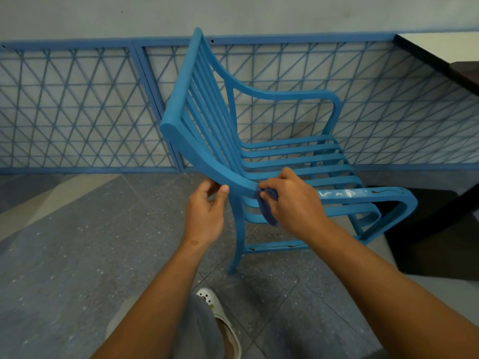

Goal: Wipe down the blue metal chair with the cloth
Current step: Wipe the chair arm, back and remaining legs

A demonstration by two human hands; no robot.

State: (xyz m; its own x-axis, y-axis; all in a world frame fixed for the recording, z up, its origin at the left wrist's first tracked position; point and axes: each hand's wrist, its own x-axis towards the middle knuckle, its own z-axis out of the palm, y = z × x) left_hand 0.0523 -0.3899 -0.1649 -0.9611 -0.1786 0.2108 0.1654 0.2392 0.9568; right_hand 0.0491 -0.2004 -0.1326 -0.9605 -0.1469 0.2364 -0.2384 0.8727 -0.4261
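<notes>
The blue metal chair (261,156) stands on the speckled grey floor (64,242), its slatted back turned toward the person and its seat facing a blue lattice railing (77,107) along the wall. The left hand (204,211) grips the near armrest where it curves down from the back — thumb on top, fingers curled underneath. Just beside it along the same armrest, the right hand (290,200) pinches a dark blue cloth (268,206) against the metal; the cloth is bunched under the fingers and a fold of it hangs below the rail. Further along that armrest, toward its front bend, there are whitish smears (337,193) on the paint. Beyond the chair's front stands a dark tabletop (435,60) — its shadowed base near the chair's front legs. Below the chair, a foot in a white perforated clog (220,314) rests on the floor.
</notes>
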